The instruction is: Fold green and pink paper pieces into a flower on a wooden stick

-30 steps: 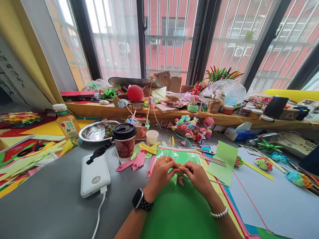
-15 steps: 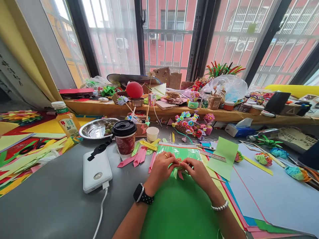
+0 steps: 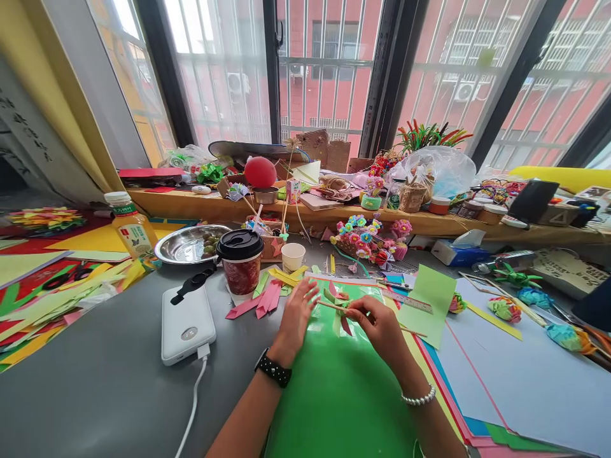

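Observation:
My right hand (image 3: 380, 326) pinches a thin wooden stick (image 3: 329, 306) between thumb and fingers, above the green mat. Pink and green folded paper pieces (image 3: 344, 326) fan out around the stick just left of those fingertips. The stick seems to run on under my hand, since its end shows to the right of it. My left hand (image 3: 294, 318) is open, fingers spread, near the stick's left tip and apart from it. Under both hands lies the shiny green mat (image 3: 344, 394).
Left of my hands are pink paper strips (image 3: 270, 299), a lidded coffee cup (image 3: 241, 270), a paper cup (image 3: 293, 257) and a white power bank (image 3: 188, 324) with its cable. To the right lie a ruler (image 3: 410, 301), light green paper (image 3: 429, 299) and stacked sheets (image 3: 529, 375).
Both hands were together, fingers on the small paper piece. My left hand has let go, opened and moved left; my right hand still grips, and the stick and paper now show more fully.

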The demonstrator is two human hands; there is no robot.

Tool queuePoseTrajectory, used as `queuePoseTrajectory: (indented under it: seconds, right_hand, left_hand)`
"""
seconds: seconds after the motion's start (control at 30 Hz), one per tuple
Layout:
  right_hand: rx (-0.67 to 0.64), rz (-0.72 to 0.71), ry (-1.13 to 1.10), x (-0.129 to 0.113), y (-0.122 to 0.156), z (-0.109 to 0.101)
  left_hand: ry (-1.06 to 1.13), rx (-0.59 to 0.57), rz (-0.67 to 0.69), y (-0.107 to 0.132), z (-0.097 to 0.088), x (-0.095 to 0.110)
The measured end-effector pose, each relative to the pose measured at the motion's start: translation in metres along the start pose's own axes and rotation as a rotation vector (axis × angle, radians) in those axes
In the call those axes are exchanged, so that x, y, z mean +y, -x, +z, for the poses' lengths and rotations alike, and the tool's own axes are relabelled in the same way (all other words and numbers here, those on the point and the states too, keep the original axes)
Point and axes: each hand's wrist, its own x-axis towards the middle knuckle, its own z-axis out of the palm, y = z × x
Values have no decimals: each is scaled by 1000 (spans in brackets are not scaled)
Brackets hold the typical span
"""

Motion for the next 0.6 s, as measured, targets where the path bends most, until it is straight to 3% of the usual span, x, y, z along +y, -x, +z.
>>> queuePoseTrajectory:
  seconds: [0.1,0.17,0.43,0.6]
  right_hand:
    - [1,-70,-2,-4,1,1]
    - [-8,-101,-12,-8,1,2]
    - [-51,-128,-63,-19,3,5]
    - [-25,-134,-59,-19,3,5]
  left_hand:
    - [151,-153,-230,4,4,-1]
    - [228,-273,-314,8,6,0]
    - [333,-490,-453,14,10,2]
    - [342,-511,-484,16,10,-1]
